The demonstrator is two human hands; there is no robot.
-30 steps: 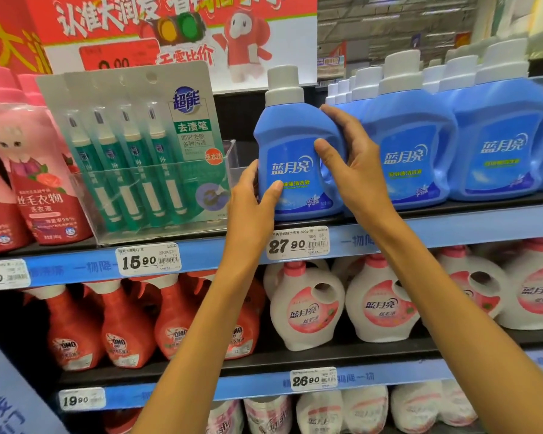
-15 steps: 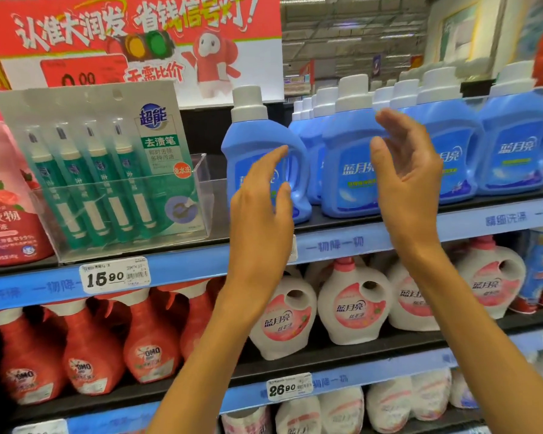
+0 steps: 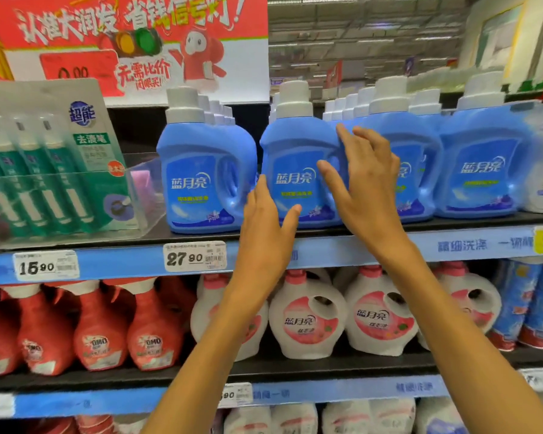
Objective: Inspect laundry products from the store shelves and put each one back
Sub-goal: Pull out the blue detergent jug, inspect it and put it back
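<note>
Hands are raised at the upper shelf [image 3: 342, 245] in front of a row of blue detergent bottles with white caps. The left hand [image 3: 268, 223] is released, fingers straight and loosely spread, its fingertips at the lower left edge of the second blue bottle [image 3: 295, 170]; whether they touch the bottle cannot be told. The right hand [image 3: 365, 186] is also released, fingers extended and spread over the right side and handle area of the same bottle, grasping nothing. The second blue bottle stands upright on the upper shelf, between the first blue bottle [image 3: 201, 177] on its left and further blue bottles on its right. Left of the blue row, a clear tray [image 3: 76, 208] holds green stain-remover pen packs [image 3: 60, 170]. White price tags reading 15.90 [image 3: 44, 266] and 27.90 [image 3: 195, 256] sit on the blue shelf edge. The shelf below carries red spray bottles [image 3: 101, 333] and white bottles with pink caps [image 3: 308, 321].
</note>
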